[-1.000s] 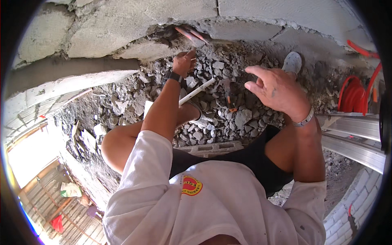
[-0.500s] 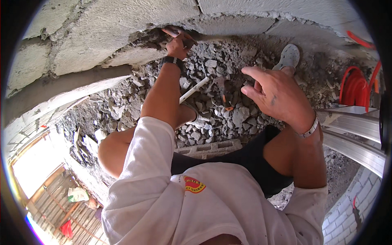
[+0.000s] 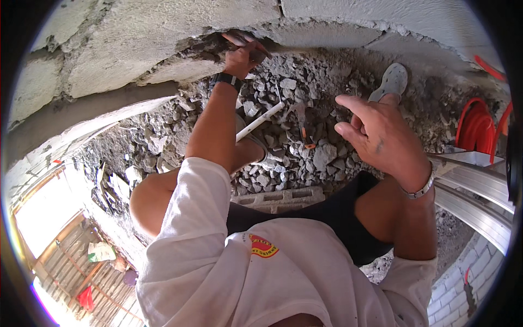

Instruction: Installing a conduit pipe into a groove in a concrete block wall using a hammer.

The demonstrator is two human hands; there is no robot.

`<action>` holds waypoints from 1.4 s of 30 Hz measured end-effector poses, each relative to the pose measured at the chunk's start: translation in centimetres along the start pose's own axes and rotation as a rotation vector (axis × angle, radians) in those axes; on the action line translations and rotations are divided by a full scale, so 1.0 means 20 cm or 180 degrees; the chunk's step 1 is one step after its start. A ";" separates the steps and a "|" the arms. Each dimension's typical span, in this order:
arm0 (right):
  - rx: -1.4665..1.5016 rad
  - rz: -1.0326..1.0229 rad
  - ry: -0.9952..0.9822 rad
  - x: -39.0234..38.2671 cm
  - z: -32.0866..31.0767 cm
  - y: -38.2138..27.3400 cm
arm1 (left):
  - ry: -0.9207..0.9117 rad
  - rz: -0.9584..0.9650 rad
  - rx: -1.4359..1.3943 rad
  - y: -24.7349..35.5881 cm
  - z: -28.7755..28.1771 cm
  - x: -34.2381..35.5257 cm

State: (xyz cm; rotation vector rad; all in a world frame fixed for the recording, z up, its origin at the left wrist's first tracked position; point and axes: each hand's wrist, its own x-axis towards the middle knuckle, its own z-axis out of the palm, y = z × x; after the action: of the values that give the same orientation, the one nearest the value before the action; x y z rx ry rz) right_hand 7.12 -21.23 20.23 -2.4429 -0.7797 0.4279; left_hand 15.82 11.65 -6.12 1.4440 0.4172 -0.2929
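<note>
I am squatting in front of a rough grey concrete wall [image 3: 136,43] that has a broken groove [image 3: 190,52] cut into it. My left hand [image 3: 239,57], a dark watch on its wrist, is raised to the groove. Its fingers are closed around a pinkish tube-like piece [image 3: 242,38] that lies in the groove. My right hand [image 3: 376,136] hovers in the air over the rubble with its fingers apart. It holds nothing, and a metal bracelet sits on the wrist.
Grey rubble [image 3: 305,158] covers the floor below the wall. A hammer [image 3: 301,128] and a white pipe [image 3: 261,120] lie on it. My sandalled foot [image 3: 392,82] rests at the back. An orange conduit coil [image 3: 476,128] and an aluminium ladder [image 3: 474,191] are on the right, and a concrete block [image 3: 278,199] lies by my knees.
My left hand has risen from the rubble up to the groove in the wall and closed on the pinkish piece there. My right hand has stayed open and drifted slightly right.
</note>
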 end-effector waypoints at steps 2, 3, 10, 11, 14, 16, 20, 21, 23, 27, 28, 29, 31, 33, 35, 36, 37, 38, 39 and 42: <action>-0.0006 -0.0035 -0.0036 0.01 -0.01 0.00 | -0.0174 0.0521 0.0632 -0.03 -0.05 0.01; -0.0052 -0.0010 -0.0056 0.00 -0.03 0.01 | -0.0013 0.0035 -0.0089 -0.01 0.00 -0.01; 0.0118 0.0163 -0.0097 -0.02 -0.07 -0.05 | 0.0060 -0.0127 -0.1365 0.06 0.06 -0.01; -0.0019 0.0096 -0.0170 -0.02 -0.05 -0.06 | 0.0084 -0.0105 -0.1364 0.04 0.07 -0.01; -0.0078 -0.0089 -0.0194 -0.03 0.01 -0.05 | 0.0426 -0.0185 -0.2552 -0.02 0.17 -0.05; -0.0044 -0.0152 -0.0141 -0.03 0.03 -0.03 | 0.0225 -0.1177 -0.1978 -0.04 0.26 -0.15; 0.0091 -0.0077 -0.0193 0.05 0.03 -0.03 | -0.1445 -0.0031 0.4578 -0.25 0.26 -0.40; 0.0127 -0.0079 -0.0082 0.03 0.04 0.02 | -0.1156 -0.0175 0.4153 -0.29 0.30 -0.51; 0.0154 -0.0193 0.0025 0.03 0.04 0.04 | -0.0757 -0.0308 0.3991 -0.36 0.25 -0.71; 0.0141 -0.0075 -0.0367 0.09 0.02 -0.04 | 0.0093 0.0276 0.4244 -0.60 -0.01 -0.88; 0.0084 0.0023 -0.0433 0.09 0.03 -0.03 | 0.0108 0.0308 0.4231 -0.60 -0.03 -0.88; 0.0032 0.0114 -0.0496 0.10 0.05 -0.01 | -0.0201 -0.0180 0.4349 -0.57 -0.05 -0.89; 0.0095 0.0120 -0.0429 0.11 0.06 0.01 | -0.0485 -0.0562 0.4544 -0.54 -0.12 -0.91; 0.0152 0.0167 -0.0375 0.12 0.08 0.05 | -0.0685 -0.0544 0.4456 -0.44 -0.13 -0.94; -0.0012 0.0243 -0.0320 0.15 0.08 0.10 | -0.0869 -0.0525 0.4360 -0.31 -0.15 -0.97; -0.0043 0.0216 -0.0306 0.15 0.08 0.10 | -0.0751 -0.0419 0.4229 -0.23 -0.17 -0.99; -0.0078 0.0316 -0.0292 0.15 0.07 0.11 | -0.0631 -0.0315 0.4094 -0.15 -0.19 -1.00; -0.0104 0.0396 -0.0282 0.16 0.08 0.11 | -0.0575 -0.0305 0.4082 -0.07 -0.21 -1.03; -0.0139 0.0358 -0.0274 0.15 0.08 0.13 | -0.0571 -0.0006 0.4179 0.02 -0.23 -1.06; -0.0131 0.0468 -0.0385 0.15 0.11 0.21 | -0.0868 0.0402 0.4624 0.32 -0.26 -1.16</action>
State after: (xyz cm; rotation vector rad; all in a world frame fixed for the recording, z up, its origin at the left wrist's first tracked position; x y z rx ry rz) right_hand 10.32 -21.42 15.74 -2.5413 -0.6657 0.6263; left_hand -2.72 16.26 9.56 2.7688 -0.2194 -0.7621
